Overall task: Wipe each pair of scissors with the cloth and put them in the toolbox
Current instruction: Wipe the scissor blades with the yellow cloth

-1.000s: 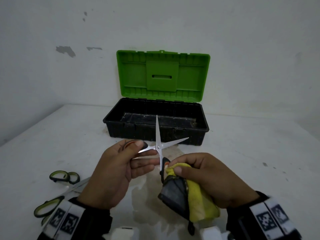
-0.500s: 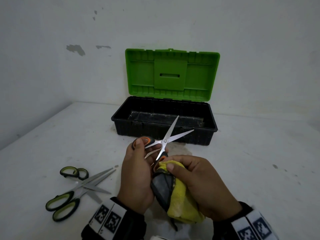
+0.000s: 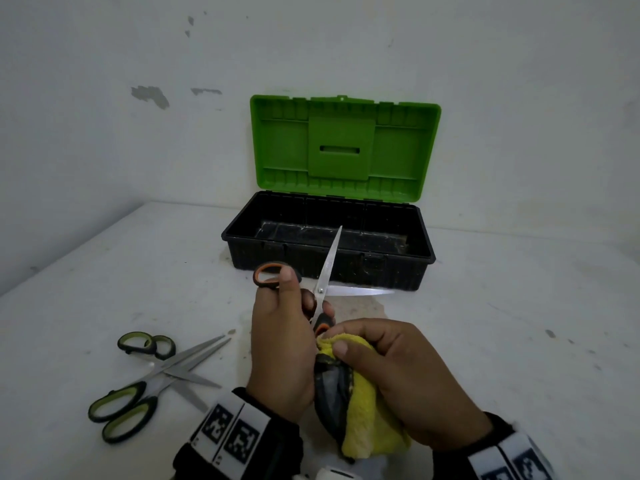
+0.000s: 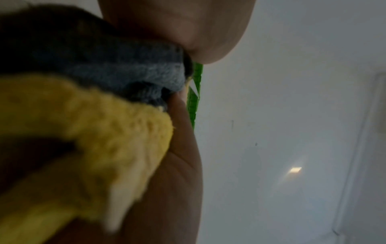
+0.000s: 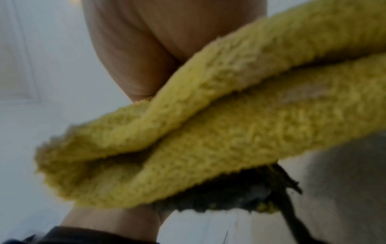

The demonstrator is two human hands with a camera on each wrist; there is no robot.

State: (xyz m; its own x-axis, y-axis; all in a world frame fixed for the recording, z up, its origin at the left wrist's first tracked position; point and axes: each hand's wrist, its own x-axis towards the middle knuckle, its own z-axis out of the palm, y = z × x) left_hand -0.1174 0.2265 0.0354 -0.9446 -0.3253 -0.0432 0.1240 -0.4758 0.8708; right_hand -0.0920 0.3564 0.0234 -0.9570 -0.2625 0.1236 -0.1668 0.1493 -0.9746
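Note:
My left hand (image 3: 287,327) grips the orange-and-black scissors (image 3: 323,282) by one handle loop, blades spread apart and pointing toward the toolbox (image 3: 329,261). My right hand (image 3: 388,368) clutches the yellow and grey cloth (image 3: 360,410) bunched around the scissors' other handle. The toolbox is black with its green lid (image 3: 346,147) standing up, and nothing shows inside it. The left wrist view shows the cloth (image 4: 100,125) close up against my palm. In the right wrist view the yellow cloth (image 5: 208,132) fills the frame under my fingers.
Two pairs of green-handled scissors (image 3: 145,386) lie crossed on the white table (image 3: 519,341) at my left. A white wall rises behind the toolbox and along the left. A damp stain marks the table in front of the toolbox.
The scissors turned in my left hand: the orange loop now sticks out above my fingers and the blades have spread wider. Both hands drew closer together around the cloth.

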